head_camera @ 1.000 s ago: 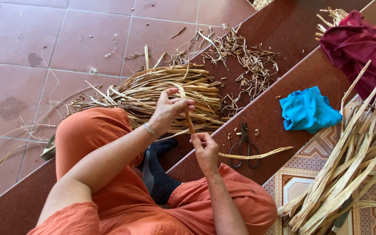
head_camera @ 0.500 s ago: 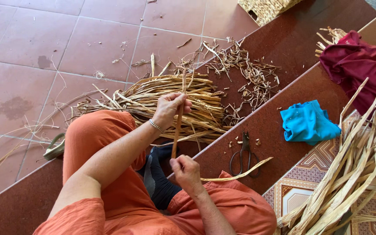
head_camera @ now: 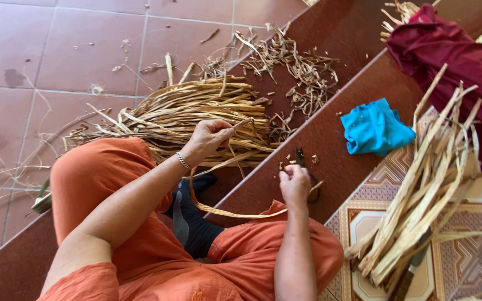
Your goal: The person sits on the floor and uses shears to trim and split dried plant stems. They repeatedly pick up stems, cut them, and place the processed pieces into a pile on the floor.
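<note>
Dried reed strip [head_camera: 235, 213] is pinched by closed fingers of left hand [head_camera: 210, 137] and right hand [head_camera: 295, 185]

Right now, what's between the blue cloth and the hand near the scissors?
In the head view, between the blue cloth and the right hand lies bare dark red step, with a few small dry scraps beside the scissors.

1. The strip pile [head_camera: 196, 114] fills the floor [head_camera: 57, 50] just beyond the left hand [head_camera: 210, 136].
2. Scraps [head_camera: 302, 72] litter the floor's far edge by the step [head_camera: 330, 134].
3. Bare step lies between the right hand [head_camera: 295, 184] and the blue cloth [head_camera: 375, 127].
4. Scissors [head_camera: 305, 167] lie just beside the right hand.
5. The stalk bundle [head_camera: 425, 189] and red cloth [head_camera: 458, 61] block the right side.
</note>
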`<state>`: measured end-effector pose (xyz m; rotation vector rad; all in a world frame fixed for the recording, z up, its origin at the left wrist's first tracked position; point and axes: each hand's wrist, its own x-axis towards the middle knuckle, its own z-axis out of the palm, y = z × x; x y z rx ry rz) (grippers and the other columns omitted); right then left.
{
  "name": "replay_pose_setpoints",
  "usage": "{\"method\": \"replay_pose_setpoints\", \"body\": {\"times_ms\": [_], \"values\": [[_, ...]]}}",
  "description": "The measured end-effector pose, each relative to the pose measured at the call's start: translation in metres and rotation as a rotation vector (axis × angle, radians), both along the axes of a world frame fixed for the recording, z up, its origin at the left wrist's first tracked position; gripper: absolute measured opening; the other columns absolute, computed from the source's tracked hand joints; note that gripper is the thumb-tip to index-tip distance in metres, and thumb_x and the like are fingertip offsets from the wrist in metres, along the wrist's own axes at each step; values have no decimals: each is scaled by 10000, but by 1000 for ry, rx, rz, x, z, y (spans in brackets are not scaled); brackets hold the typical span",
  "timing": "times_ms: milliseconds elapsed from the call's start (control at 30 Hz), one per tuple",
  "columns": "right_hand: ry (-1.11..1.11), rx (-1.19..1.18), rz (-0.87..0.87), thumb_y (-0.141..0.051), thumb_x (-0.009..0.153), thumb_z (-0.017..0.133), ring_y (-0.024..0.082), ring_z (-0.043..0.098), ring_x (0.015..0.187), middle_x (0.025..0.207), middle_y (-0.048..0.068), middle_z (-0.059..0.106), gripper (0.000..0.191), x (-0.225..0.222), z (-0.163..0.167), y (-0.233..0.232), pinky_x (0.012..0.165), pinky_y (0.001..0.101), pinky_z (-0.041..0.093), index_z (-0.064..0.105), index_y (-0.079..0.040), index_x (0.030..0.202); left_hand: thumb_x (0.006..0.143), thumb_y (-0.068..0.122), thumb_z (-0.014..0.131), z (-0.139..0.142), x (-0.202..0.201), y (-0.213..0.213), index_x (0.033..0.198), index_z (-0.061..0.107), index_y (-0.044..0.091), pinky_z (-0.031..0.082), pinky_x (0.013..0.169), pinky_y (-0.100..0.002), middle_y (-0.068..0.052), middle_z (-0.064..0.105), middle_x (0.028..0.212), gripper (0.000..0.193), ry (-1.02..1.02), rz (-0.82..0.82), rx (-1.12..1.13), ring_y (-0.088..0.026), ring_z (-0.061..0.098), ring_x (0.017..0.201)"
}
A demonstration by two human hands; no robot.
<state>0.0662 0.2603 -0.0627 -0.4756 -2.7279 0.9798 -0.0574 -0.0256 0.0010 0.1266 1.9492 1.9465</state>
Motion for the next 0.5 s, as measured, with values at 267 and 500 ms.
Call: {"method": "replay_pose_setpoints", "body": {"times_ms": [267,500], "values": [[-389,190,-346,-121,686,846,424,537,1211,1235,199,595,485,7,-20,31,992,506,478,641,-145,1125,992,240,680,12,17,8,1029,768,49,447,566,-225,40,661,742,213,18,-127,-200,-31,543,649],[-669,101,-270,-198,740,832,348,675,1106,1185,192,693,543,-9,9,25,1007,469,520,590,-47,1202,939,217,714,14,18,7,1019,780,47,476,576,-239,42,661,735,199,13,-141,-270,-40,555,651]]}}
